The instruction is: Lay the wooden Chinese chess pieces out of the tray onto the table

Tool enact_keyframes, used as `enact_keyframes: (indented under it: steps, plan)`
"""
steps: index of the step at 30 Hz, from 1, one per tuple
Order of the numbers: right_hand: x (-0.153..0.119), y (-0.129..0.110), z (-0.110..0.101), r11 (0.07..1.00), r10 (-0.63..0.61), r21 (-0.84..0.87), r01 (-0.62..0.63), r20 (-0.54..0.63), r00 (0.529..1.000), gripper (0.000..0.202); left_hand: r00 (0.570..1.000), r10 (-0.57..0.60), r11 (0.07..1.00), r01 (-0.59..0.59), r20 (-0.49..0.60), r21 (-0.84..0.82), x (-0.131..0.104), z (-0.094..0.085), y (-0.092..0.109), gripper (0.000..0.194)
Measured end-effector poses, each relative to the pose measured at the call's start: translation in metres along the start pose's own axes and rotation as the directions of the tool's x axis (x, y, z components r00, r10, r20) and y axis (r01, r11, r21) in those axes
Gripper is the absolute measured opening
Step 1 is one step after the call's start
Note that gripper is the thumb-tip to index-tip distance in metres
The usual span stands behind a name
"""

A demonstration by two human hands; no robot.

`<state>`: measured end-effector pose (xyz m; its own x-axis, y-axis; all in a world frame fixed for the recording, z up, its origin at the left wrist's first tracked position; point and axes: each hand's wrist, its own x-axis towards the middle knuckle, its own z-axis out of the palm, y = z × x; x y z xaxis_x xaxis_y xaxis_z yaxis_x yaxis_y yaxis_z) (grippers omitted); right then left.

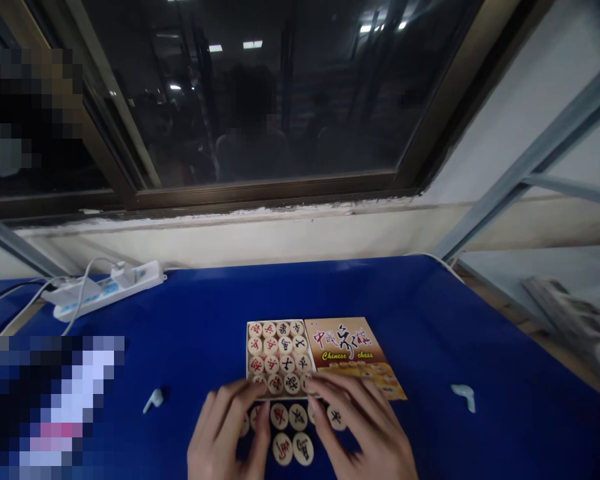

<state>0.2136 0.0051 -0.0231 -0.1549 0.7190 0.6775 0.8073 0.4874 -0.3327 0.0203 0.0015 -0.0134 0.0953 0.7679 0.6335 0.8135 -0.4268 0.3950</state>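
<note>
Both hands sit lowest in the head view, spread over loose Chinese chess pieces on the blue tablecloth. Left hand lies palm down with fingers loosely open, its fingertips touching the front edge of the box tray and covering a piece or two; it grips nothing that shows. Right hand is likewise flat and open, fingers fanned toward the tray's near right corner and resting on pieces there.

Those loose pieces are round, pale wooden discs, each marked with a red or black character; about six lie visible between and under the hands, just in front of the tray. More of the same discs fill the tray in neat rows. Touching the tray's right side lies the box lid, orange-brown, printed "Chinese chess", partly hidden by the right fingers.

A small pale earbud lies left of the hands, another earbud well to the right. A white power strip with cables rests at the far left, below the dark window.
</note>
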Motion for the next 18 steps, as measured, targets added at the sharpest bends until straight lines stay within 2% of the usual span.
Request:
enact_keyframes:
  steps: [1,4,8,12,18]
  plan:
    - [0.008,0.002,0.003,0.999,0.024,-0.024,-0.024,0.025,0.999,0.021,0.999,0.03,0.999,-0.031,0.028,0.038,0.01,0.0,-0.003,0.019]
    - [0.024,0.009,0.015,0.994,0.065,-0.098,-0.055,0.103,0.993,0.024,0.997,0.011,0.982,-0.025,0.077,0.187,0.03,0.006,-0.013,0.022]
    - [0.028,0.014,0.025,0.993,0.073,-0.104,-0.059,0.135,0.988,0.024,0.979,-0.015,0.979,-0.027,0.204,0.203,0.034,0.019,-0.023,0.026]
    - [0.03,0.012,0.025,0.993,0.104,-0.061,-0.097,0.116,0.988,0.016,0.979,-0.02,0.986,-0.013,0.201,0.163,0.031,0.025,-0.025,0.026]
    - [0.036,0.01,0.027,0.99,0.127,-0.072,-0.121,0.083,0.989,0.014,0.983,-0.037,0.995,0.018,0.181,0.103,0.032,0.023,-0.023,0.02]
